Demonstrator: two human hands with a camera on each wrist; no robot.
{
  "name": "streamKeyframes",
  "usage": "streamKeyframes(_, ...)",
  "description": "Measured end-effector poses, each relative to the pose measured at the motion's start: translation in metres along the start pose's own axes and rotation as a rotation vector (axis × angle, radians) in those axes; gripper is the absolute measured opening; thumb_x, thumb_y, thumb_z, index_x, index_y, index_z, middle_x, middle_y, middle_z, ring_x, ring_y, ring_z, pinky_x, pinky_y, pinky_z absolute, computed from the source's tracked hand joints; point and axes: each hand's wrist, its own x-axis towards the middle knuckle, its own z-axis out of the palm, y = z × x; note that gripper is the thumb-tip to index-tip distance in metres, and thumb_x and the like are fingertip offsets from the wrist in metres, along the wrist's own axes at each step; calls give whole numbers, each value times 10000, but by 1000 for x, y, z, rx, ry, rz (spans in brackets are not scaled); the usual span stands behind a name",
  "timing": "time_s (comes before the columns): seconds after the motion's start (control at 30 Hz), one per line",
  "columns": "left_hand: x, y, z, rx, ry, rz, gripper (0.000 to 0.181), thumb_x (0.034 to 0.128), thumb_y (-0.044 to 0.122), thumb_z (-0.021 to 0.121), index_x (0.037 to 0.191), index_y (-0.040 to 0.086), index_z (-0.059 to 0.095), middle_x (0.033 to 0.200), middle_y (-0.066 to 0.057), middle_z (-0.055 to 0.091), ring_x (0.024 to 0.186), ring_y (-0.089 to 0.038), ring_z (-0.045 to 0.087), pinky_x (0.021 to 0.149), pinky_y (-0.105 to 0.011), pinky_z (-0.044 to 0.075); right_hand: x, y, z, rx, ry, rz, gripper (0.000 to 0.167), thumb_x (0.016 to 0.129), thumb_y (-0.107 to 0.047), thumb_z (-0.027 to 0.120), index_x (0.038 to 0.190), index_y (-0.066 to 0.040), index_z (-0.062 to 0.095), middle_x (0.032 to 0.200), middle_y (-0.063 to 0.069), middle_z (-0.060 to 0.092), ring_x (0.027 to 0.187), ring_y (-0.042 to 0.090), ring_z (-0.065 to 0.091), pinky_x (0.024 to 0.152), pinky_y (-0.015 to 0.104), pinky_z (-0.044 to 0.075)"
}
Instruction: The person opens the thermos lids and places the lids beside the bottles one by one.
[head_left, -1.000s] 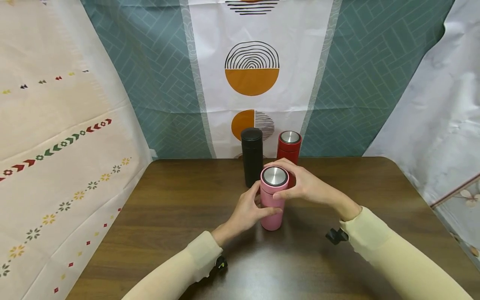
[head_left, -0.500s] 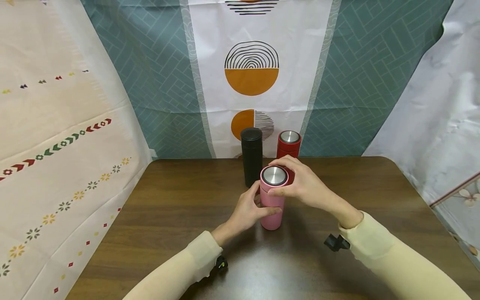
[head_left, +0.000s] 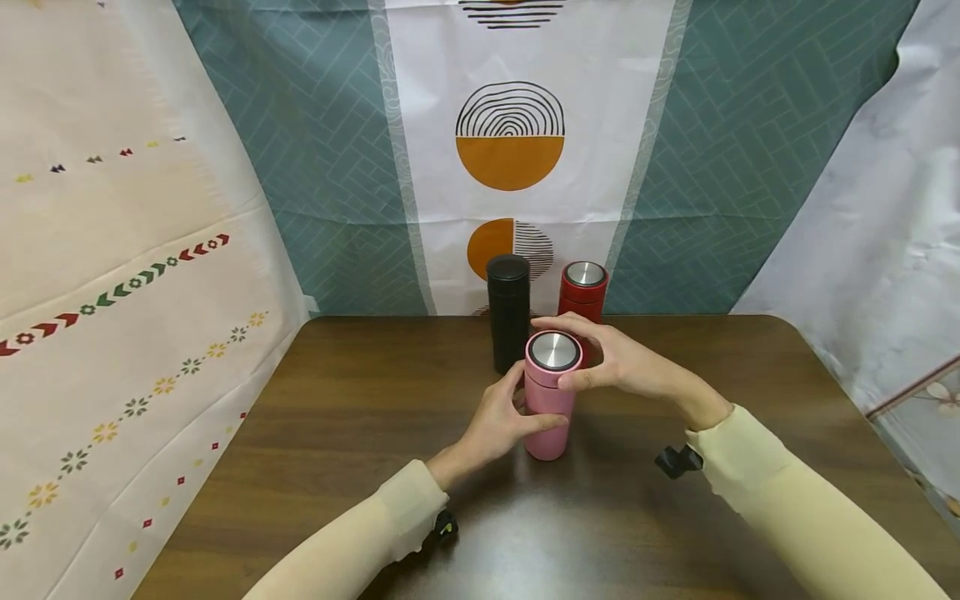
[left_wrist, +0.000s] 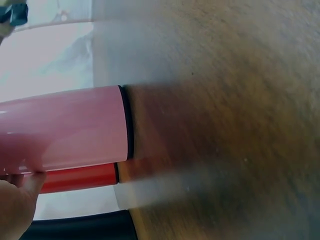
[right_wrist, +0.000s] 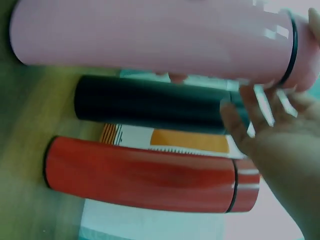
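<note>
A pink thermos point(head_left: 546, 425) with a steel-topped lid point(head_left: 554, 351) stands upright on the wooden table. Around the left of its body, my left hand point(head_left: 495, 421) holds it, the thumb lying across the front. My right hand point(head_left: 618, 362) is curled about the lid from the right, thumb in front and fingers behind; some of those fingers spread away from the thermos in the right wrist view. Behind it stand a black thermos point(head_left: 510, 321) and a red thermos point(head_left: 583, 296), the red one partly hidden by my right hand.
The dark wooden table point(head_left: 360, 400) carries the three thermoses. A patterned cloth point(head_left: 510, 158) hangs along its back edge, with a cream cloth point(head_left: 112, 292) to the left and a white one point(head_left: 862, 242) to the right.
My right hand has turned about the lid: its thumb went left across the front, then back right. The left hand and thermos hold their place; the head view has shifted slightly.
</note>
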Motion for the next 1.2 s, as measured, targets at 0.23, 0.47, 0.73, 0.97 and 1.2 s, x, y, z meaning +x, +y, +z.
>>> streamKeyframes(0.23,-1,0,0,26,41,5,806,824,158,908,1504,212,480,1434,11,592,1242,-171,637,1019,-359,541,-12,-9,30,-105,301,22,642,846,-234,880,1398,-134,568,1316,19,588,1264,214,515,1110,580,392)
streamKeyframes(0.47,0,-2,0,-5,7,-9,820,846,137,887,1539,223,457,1477,-3,568,1266,-212,626,1031,-386,536,-11,-3,25,-134,315,-12,582,820,-211,899,1342,-155,647,1241,-28,647,1183,177,559,1060,551,422)
streamKeyframes(0.73,1,-3,0,2,-8,-23,792,846,154,890,1520,212,478,1456,16,581,1235,-202,643,1023,-395,540,-2,20,2,101,54,-66,564,889,-112,812,1411,-167,607,1358,24,646,1234,241,596,1051,440,497)
streamKeyframes(0.97,1,-4,2,9,-1,-2,812,842,161,894,1528,210,462,1454,7,581,1246,-179,636,1024,-384,540,-12,11,10,61,87,2,660,914,-243,798,1510,-220,516,1481,8,547,1331,246,519,1104,557,429)
streamKeyframes(1.2,-2,-2,2,26,16,-23,810,845,195,893,1526,249,459,1457,44,580,1279,-147,610,1045,-375,525,-15,-11,47,0,366,43,683,859,-169,865,1438,-120,505,1353,57,570,1215,235,575,1028,389,508)
